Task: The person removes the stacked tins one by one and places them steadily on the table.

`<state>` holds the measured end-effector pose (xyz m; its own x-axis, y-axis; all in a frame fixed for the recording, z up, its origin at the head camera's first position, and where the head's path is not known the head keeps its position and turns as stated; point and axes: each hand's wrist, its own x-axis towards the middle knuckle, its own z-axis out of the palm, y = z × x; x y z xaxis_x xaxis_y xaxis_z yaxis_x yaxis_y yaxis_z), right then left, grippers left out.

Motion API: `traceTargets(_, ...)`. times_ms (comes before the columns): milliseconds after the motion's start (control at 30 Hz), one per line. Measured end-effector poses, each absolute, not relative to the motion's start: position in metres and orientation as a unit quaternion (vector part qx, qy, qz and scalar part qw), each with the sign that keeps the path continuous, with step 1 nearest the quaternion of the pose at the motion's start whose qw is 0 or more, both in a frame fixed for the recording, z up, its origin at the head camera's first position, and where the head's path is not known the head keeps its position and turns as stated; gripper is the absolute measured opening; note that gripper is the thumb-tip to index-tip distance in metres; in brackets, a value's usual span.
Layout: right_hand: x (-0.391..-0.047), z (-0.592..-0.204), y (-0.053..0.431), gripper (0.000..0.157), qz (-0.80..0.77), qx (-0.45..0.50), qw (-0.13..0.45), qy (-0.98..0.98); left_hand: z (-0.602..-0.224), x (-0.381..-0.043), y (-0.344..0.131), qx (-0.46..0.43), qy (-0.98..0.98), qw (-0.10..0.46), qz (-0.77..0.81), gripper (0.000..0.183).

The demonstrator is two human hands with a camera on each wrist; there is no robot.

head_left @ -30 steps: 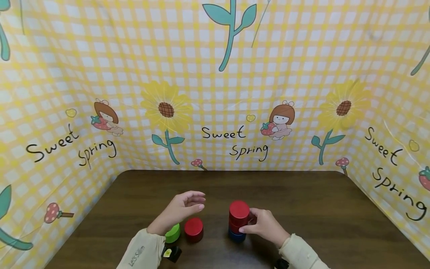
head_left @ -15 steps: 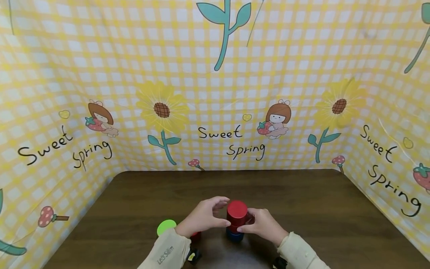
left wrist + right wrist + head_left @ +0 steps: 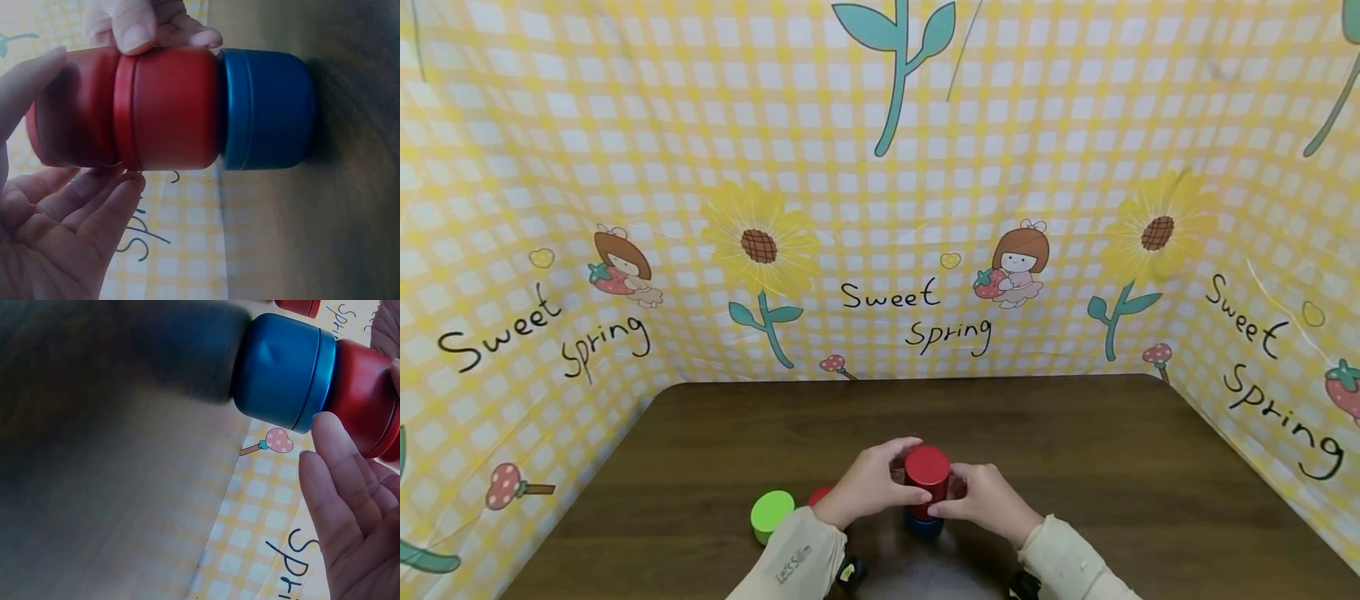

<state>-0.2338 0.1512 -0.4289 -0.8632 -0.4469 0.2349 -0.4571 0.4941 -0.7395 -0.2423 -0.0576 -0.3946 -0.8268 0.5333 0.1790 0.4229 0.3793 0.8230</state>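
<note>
A column of small round metal tins stands on the table: a blue tin (image 3: 923, 527) at the bottom, a lidded red tin (image 3: 175, 109) on it, and an upper red tin (image 3: 927, 464) on top. My left hand (image 3: 876, 483) holds the upper red tin, thumb on the near side and fingers round the far side. From the right, my right hand (image 3: 992, 502) pinches the lower red tin between thumb and fingers. In the left wrist view the upper red tin sits slightly tilted against the lid below it.
A bright green tin (image 3: 772, 510) stands on the brown table (image 3: 737, 433) left of my left forearm. Beside it another red tin (image 3: 820, 495) is mostly hidden behind that arm. A yellow checked cloth (image 3: 880, 217) hangs round the table's back and sides.
My left hand has come from above the loose tins on the left over to the column and now grips the upper red tin. My right hand has kept its hold.
</note>
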Motion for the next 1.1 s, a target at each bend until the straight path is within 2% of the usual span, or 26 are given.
traceTargets(167, -0.233, -0.426, 0.151, 0.029, 0.419, 0.259, 0.005, -0.87, -0.396, -0.244, -0.056, 0.287, 0.827, 0.051, 0.481, 0.056)
traceTargets(367, -0.23, -0.42, 0.151, 0.055, 0.41, 0.229, -0.027, -0.882, -0.392, -0.245, -0.067, 0.273, 0.832, 0.038, 0.482, 0.056)
traceTargets(433, -0.23, -0.419, 0.15, 0.059, 0.41, 0.218, -0.035, -0.885, -0.39, -0.245, -0.076, 0.263, 0.832, 0.036, 0.487, 0.057)
traceTargets(733, -0.234, -0.418, 0.147, 0.06, 0.379, 0.212, -0.038, -0.9, -0.379, -0.24, -0.157, 0.194, 0.855, -0.014, 0.48, 0.06)
traceTargets(1100, -0.229, -0.422, 0.151, 0.057, 0.374, 0.217, -0.02, -0.902, -0.376, -0.227, -0.204, 0.184, 0.879, 0.015, 0.44, 0.066)
